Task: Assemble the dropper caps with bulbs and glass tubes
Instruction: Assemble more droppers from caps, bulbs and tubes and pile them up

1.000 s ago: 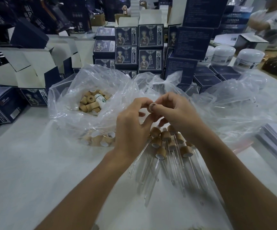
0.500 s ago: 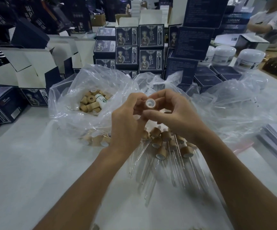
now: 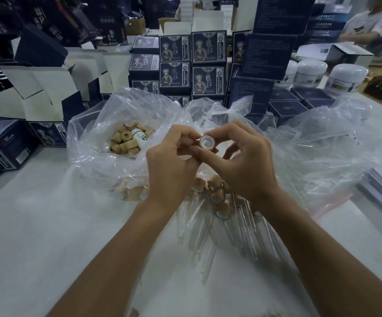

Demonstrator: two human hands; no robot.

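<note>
Nearest the camera, at 6 o'clock on the white table (image 3: 36,236): a fanned pile of finished droppers (image 3: 219,216), tan caps at the far end, glass tubes pointing toward the viewer. Roughly a dozen or more, exact count not readable where tubes overlap. Judged as the done stock.

Centre of frame, above that pile: both hands raised and meeting. Right hand (image 3: 244,161) pinches a tan dropper cap (image 3: 207,142) between thumb and forefinger, its open white-lined underside turned toward the camera. Left hand (image 3: 169,165) has fingers curled, fingertips touching the cap's 9 o'clock side. Whether the left hand holds a bulb or other part of its own cannot be told. No glass tube shows in this cap, so this unit looks mid-assembly, tube not yet fitted.

At 10 o'clock from the hands: open clear plastic bag (image 3: 89,133) with loose tan caps (image 3: 122,143) and a small white labelled bottle (image 3: 141,136) among them. A good heap left, so plenty of work remains. More caps lie under the bag's near fold.

At 2 o'clock: crumpled second clear bag (image 3: 322,143), contents not readable.

Far side, 11 to 1 o'clock: stacked dark blue printed cartons (image 3: 192,58), folded-open white-lined boxes, white jars (image 3: 345,76) at upper right.
</note>
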